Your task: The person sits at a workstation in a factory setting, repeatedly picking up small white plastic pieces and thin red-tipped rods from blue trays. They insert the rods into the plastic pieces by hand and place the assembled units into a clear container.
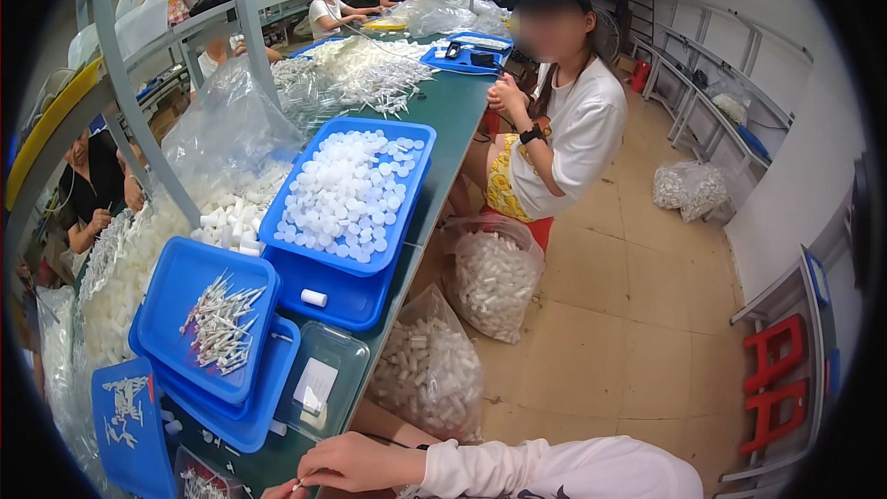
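My right hand (356,462) sits at the lower edge of view, just below the clear plastic lid (323,383), fingers pinched on a small white part (297,486). My left hand (280,492) is barely in frame, touching the same part from the other side; I cannot tell whether it is closed. The part is at the table's near edge, below the clear lid.

Handling judgement: the part looks light, rigid and smooth, so it is likely to slip or roll. Hold it with the fingertips across its short body, using light pressure.

Left of the clear lid stands a stacked blue tray (208,314) of thin white sticks (220,323). Beyond the lid, a larger blue tray (407,212) holds round white caps (346,194).
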Tool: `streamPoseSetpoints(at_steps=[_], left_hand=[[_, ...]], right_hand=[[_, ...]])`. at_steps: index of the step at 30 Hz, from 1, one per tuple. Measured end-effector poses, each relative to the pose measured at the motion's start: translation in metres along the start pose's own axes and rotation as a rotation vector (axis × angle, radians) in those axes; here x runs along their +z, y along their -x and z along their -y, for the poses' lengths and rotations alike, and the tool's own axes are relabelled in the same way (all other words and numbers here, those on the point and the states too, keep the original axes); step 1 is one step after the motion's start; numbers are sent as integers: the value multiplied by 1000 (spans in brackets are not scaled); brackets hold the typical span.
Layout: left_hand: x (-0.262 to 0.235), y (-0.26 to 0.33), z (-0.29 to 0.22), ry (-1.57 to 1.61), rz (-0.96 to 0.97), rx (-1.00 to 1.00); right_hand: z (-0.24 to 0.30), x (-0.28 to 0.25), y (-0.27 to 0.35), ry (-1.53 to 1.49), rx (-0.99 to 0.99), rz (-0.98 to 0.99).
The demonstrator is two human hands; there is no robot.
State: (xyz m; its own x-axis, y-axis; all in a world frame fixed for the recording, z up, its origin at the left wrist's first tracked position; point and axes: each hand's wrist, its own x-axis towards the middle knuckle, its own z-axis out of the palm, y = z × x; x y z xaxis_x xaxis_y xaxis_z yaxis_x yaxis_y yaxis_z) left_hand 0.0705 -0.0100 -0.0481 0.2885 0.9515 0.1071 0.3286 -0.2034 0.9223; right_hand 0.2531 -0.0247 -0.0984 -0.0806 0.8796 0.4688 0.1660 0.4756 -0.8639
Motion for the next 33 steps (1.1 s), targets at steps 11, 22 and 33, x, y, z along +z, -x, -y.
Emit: streamPoseSetpoints(at_steps=[11, 22, 33], left_hand=[[0, -1, -1, -1, 81, -14], [-2, 2, -1, 48, 32, -52], [-8, 6, 4, 65, 68, -8]], right_hand=[[0, -14, 1, -12, 24, 97], [1, -7, 2, 1, 84, 87], [11, -2, 0, 30, 25, 114]])
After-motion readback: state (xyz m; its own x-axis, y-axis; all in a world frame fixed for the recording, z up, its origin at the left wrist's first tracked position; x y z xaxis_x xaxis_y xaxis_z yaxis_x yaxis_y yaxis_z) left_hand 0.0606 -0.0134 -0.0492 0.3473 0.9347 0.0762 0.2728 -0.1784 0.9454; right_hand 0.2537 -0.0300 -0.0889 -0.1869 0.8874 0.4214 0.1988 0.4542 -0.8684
